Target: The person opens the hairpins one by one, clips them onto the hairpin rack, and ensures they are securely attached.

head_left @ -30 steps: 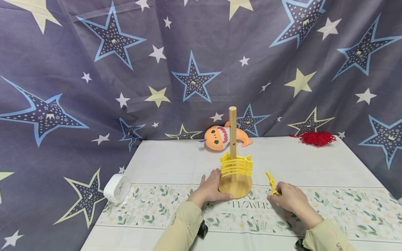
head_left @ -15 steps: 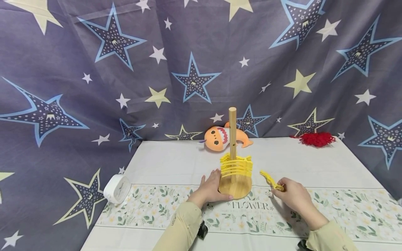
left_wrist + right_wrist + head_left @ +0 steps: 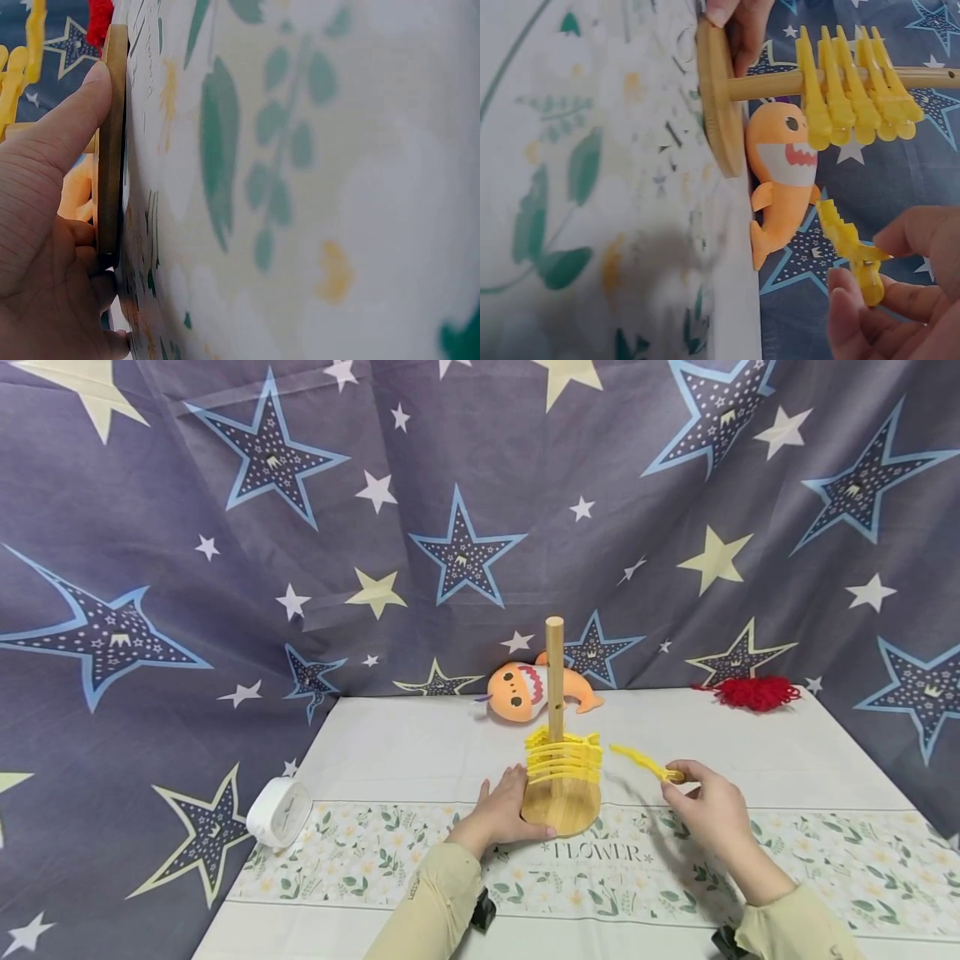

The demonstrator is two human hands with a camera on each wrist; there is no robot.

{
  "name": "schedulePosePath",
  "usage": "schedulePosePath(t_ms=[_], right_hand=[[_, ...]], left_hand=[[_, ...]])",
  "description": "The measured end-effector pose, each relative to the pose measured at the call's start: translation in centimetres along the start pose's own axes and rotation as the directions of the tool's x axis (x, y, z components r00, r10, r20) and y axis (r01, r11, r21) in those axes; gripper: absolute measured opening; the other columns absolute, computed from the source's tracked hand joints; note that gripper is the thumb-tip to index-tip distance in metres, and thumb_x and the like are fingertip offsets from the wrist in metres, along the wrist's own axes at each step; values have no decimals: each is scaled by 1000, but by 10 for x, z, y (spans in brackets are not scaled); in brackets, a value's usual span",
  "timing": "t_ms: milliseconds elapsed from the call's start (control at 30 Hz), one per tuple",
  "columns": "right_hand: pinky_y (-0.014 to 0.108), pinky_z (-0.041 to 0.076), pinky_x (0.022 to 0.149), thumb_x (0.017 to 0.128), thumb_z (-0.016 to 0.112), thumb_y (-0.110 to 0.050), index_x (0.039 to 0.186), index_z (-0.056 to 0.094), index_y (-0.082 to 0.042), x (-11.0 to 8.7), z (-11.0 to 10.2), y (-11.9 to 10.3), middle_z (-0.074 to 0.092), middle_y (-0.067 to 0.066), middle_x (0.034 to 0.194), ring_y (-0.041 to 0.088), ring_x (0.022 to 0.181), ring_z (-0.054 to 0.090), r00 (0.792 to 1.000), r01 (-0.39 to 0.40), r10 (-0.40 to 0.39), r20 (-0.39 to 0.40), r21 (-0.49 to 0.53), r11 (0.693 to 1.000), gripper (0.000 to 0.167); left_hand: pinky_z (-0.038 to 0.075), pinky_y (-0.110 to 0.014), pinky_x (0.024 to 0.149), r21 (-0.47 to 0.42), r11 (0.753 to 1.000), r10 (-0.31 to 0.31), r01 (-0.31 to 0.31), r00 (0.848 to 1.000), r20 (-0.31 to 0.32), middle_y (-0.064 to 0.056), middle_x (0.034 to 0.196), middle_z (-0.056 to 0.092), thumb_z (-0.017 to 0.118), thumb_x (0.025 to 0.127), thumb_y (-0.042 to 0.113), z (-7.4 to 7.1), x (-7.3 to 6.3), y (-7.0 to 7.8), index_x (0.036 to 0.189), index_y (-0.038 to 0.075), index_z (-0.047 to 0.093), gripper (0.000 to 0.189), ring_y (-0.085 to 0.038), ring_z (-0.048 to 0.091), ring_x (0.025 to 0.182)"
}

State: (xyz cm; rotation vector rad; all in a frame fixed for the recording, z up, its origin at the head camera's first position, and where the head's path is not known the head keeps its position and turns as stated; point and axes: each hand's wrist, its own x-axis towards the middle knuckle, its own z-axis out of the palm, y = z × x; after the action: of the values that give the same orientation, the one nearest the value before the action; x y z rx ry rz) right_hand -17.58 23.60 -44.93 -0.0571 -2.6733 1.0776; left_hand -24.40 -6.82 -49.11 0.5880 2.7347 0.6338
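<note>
A wooden stand [image 3: 555, 681], a round base with an upright pole, stands mid-table. My left hand [image 3: 495, 814] grips the left side of its base, thumb along the front edge; the left wrist view shows the thumb [image 3: 82, 109] against the rim. Several yellow hair clips [image 3: 851, 105] sit on the lower pole, one above another. To the right of the stand, my right hand [image 3: 708, 806] pinches another yellow hair clip [image 3: 637, 759] by its wide end, raised over the table. The toothed narrow end of this clip [image 3: 838, 229] points left toward the stand.
An orange toy shark [image 3: 517, 692] lies behind the pole at the table's back. A bundle of red yarn [image 3: 757, 692] is at the back right. A white clock [image 3: 280, 811] stands near the left edge. A star-patterned curtain [image 3: 450, 635] hangs behind the table.
My right hand has lifted the hair clip up from near the cloth, and its tip has swung left toward the stand. My left hand has stayed on the base.
</note>
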Motion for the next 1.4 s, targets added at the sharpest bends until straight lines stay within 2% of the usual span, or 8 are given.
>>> schedulePosePath(t_ms=[200, 433, 533, 700, 867, 1033, 1233, 1400], right_hand=[[28, 46, 45, 97, 58, -22, 127, 61, -4, 3, -6, -6, 65, 18, 111, 15, 68, 61, 997, 38, -34, -75, 50, 998, 36], [24, 46, 45, 99, 57, -23, 137, 51, -2, 7, -12, -17, 61, 22, 116, 4, 67, 57, 988, 81, -59, -143, 155, 985, 45], [22, 47, 46, 98, 59, -23, 140, 48, -2, 8, -13, -21, 59, 20, 117, 3, 67, 56, 987, 96, -59, -151, 250, 963, 48], [21, 48, 51, 98, 61, -17, 137, 51, -1, 11, -11, -24, 59, 6, 111, 10, 66, 56, 980, 156, -93, -176, 393, 906, 43], [22, 47, 50, 97, 59, -8, 137, 52, 1, 14, -7, -28, 58, -7, 103, 9, 61, 54, 969, 225, -149, -198, 448, 865, 41], [22, 44, 45, 97, 56, 1, 136, 54, 3, 11, -6, -41, 57, 2, 103, 12, 58, 51, 963, 255, -187, -195, 424, 869, 39], [22, 38, 39, 96, 56, 4, 128, 58, 8, 1, -15, -67, 58, 12, 97, 13, 55, 48, 961, 255, -190, -203, 368, 894, 32], [22, 39, 38, 96, 59, 0, 130, 59, 2, 7, -7, -53, 62, 11, 100, 9, 53, 46, 960, 254, -192, -203, 339, 906, 35]], left_hand=[[3, -56, 117, -2, 1000, -3, 3, 1000, 3, -15, 161, 15, 73, 76, 63, 0, 0, -1, 156, 3, 13, 117, -28, 12, 148], [3, -56, 117, 4, 1000, 0, 0, 1000, 3, -15, 161, 15, 72, 76, 63, 0, 0, -1, 156, 2, 13, 116, -29, 12, 148], [3, -56, 117, 3, 1000, 1, -1, 1000, 0, -16, 161, 16, 73, 76, 62, 0, 0, 0, 156, 2, 14, 116, -29, 12, 148], [3, -56, 117, 5, 1000, 1, -1, 1000, 0, -16, 161, 15, 73, 77, 61, 0, 0, 0, 156, 2, 14, 114, -29, 12, 148], [3, -55, 117, 8, 1000, -1, 1, 1000, 1, -16, 161, 15, 73, 77, 62, -1, 0, 0, 156, 4, 14, 114, -29, 12, 148], [3, -55, 117, 19, 1000, 0, 0, 1000, -1, -15, 161, 15, 72, 76, 64, 2, 1, -2, 156, 4, 14, 116, -28, 12, 148], [4, -55, 118, 22, 1000, 2, -1, 1000, -3, -14, 161, 15, 71, 75, 66, 3, 2, -4, 156, 5, 14, 116, -27, 12, 148], [3, -54, 118, 13, 1000, 1, -1, 1000, -6, -14, 161, 15, 72, 75, 65, 3, 2, -3, 156, 5, 14, 116, -27, 12, 148]])
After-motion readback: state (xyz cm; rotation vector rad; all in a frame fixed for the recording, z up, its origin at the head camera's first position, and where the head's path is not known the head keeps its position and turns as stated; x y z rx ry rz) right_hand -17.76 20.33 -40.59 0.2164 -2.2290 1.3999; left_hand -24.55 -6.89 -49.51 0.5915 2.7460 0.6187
